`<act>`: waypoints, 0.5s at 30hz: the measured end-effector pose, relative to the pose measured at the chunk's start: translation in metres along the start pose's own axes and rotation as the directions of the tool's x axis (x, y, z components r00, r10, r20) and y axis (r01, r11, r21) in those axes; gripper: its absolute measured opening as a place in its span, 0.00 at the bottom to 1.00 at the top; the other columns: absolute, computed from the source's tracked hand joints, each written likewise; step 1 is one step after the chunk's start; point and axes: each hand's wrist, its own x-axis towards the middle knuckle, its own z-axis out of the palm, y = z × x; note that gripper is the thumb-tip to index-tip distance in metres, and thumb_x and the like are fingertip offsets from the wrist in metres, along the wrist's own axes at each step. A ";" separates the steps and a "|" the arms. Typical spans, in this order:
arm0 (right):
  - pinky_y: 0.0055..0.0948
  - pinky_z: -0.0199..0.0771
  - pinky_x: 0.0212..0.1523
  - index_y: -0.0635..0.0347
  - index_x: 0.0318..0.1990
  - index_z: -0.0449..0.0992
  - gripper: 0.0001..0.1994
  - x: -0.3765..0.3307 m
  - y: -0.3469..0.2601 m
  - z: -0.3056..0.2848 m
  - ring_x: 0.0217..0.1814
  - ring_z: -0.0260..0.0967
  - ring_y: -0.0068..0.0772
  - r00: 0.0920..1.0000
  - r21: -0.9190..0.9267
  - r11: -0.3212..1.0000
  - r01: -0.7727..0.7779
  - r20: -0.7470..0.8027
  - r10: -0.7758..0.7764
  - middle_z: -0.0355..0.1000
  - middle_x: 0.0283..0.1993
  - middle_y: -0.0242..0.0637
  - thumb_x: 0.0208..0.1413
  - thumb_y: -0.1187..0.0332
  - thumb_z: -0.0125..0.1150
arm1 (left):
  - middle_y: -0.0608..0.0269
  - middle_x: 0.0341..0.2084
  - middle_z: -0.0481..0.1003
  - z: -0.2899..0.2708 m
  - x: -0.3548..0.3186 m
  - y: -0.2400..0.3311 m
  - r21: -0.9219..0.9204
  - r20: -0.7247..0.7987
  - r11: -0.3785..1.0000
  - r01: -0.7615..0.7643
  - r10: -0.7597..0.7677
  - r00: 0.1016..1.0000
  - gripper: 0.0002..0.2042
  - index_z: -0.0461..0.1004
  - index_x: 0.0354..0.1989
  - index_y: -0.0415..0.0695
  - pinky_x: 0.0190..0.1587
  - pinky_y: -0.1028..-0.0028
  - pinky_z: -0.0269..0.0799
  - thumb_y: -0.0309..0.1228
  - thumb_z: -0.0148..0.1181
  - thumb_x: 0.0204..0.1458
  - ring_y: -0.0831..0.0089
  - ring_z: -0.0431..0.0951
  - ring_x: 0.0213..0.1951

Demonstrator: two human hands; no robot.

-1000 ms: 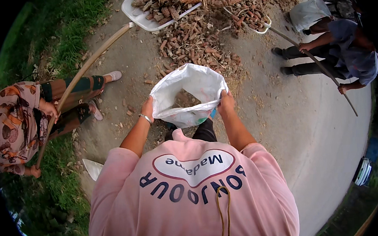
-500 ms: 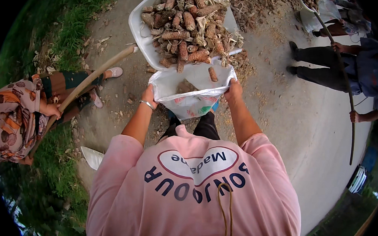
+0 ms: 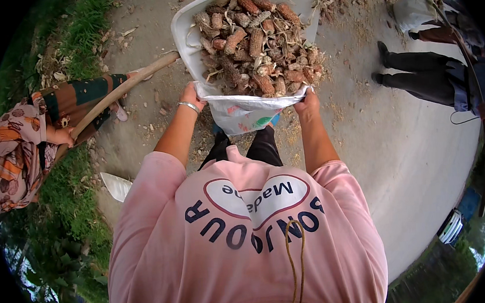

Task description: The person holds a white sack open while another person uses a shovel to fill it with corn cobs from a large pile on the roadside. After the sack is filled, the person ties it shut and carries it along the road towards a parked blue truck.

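Broadly, the ground is covered by pale paving (image 3: 390, 198), bordered on the left by a strip of green grass (image 3: 80, 217). The lower middle is filled by the wearer's pink shirt (image 3: 244, 273), from whose sleeves both bare forearms are stretched forward. At the left edge a co-worker in a patterned top (image 3: 14, 149) is seen, and at the far right another in dark trousers (image 3: 426, 65) is partly lost in the shadowed rim. Beyond the wearer's hands a broad white scoop (image 3: 185, 35) is held out, its long wooden handle (image 3: 125, 87) gripped by the left co-worker's hand (image 3: 61, 135). The scoop is loaded with a heap of reddish-brown corn cobs (image 3: 255, 42), mixed with dry husk. Directly below, a white sack (image 3: 235, 116) is held in front of the wearer's legs, its near rim pulled taut from side to side, and the lowest cobs are seen right at that rim; how many are inside cannot be told. One end of the rim is pinched in the left hand (image 3: 193, 98), the other in the right hand (image 3: 307, 103), both closed on the fabric. Around the left wrist a silvery bracelet (image 3: 188, 106) is worn.
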 end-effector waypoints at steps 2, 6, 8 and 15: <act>0.38 0.68 0.36 0.59 0.37 0.65 0.07 0.016 0.001 -0.012 0.33 0.64 0.35 0.998 0.024 0.999 0.030 0.058 -0.032 0.66 0.35 0.35 0.56 0.69 0.42 | 0.61 0.23 0.69 0.017 -0.005 0.003 -0.019 -0.102 1.000 -0.005 0.003 0.995 0.11 0.66 0.30 0.44 0.20 0.68 0.64 0.36 0.39 0.50 0.66 0.69 0.24; 0.40 0.68 0.41 0.58 0.40 0.64 0.08 -0.002 0.003 -0.002 0.39 0.65 0.38 0.992 -0.092 0.995 0.038 0.122 -0.027 0.66 0.39 0.38 0.56 0.69 0.39 | 0.62 0.24 0.69 0.005 0.007 -0.004 -0.053 -0.133 0.997 -0.049 0.042 0.990 0.09 0.66 0.30 0.44 0.16 0.69 0.59 0.33 0.38 0.48 0.67 0.66 0.21; 0.41 0.66 0.44 0.57 0.42 0.64 0.09 -0.005 0.004 0.002 0.42 0.64 0.39 0.992 -0.135 0.989 0.053 0.117 -0.037 0.66 0.42 0.39 0.56 0.69 0.38 | 0.61 0.23 0.68 0.002 0.011 0.005 -0.043 -0.081 0.998 -0.039 0.036 0.996 0.09 0.66 0.30 0.44 0.15 0.70 0.58 0.32 0.38 0.48 0.68 0.66 0.20; 0.42 0.62 0.50 0.57 0.44 0.64 0.11 0.009 0.004 0.007 0.46 0.63 0.40 0.960 -0.133 0.982 0.131 0.264 -0.092 0.65 0.46 0.39 0.57 0.66 0.37 | 0.62 0.21 0.66 0.005 0.020 0.021 -0.010 -0.025 0.998 -0.069 0.069 0.997 0.08 0.64 0.29 0.44 0.11 0.76 0.52 0.30 0.36 0.47 0.72 0.64 0.17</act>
